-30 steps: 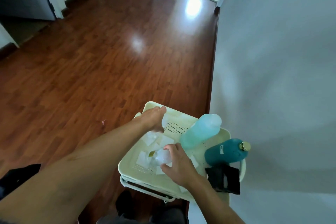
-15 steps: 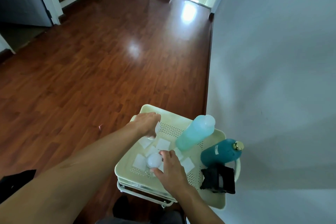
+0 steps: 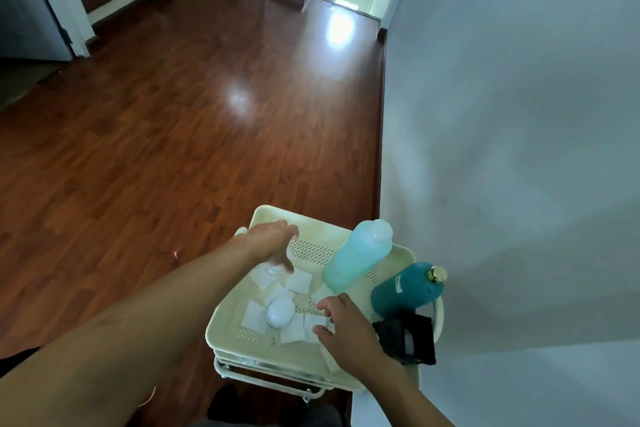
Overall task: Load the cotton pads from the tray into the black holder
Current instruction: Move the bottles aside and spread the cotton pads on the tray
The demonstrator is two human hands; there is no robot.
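Note:
Several white square cotton pads [image 3: 298,281] lie scattered on the cream perforated tray [image 3: 217,320]. My right hand [image 3: 346,329] rests at the tray's near right, thumb and fingers pinching the edge of one cotton pad [image 3: 312,321]. My left hand [image 3: 270,242] hovers over the far left of the tray, fingers curled down on a small clear object [image 3: 273,271]; what it is I cannot tell. The black holder [image 3: 410,340] stands at the tray's right edge, just right of my right hand.
A white round lid-like object [image 3: 280,311] lies among the pads. A pale turquoise bottle [image 3: 356,260] and a dark teal bottle [image 3: 408,288] stand at the tray's right side. The wall [image 3: 519,149] is close on the right; wooden floor [image 3: 173,132] stretches left.
My right hand has let go of the white round object, which now lies on the tray, and has moved right onto a pad. My left hand stayed over the far left.

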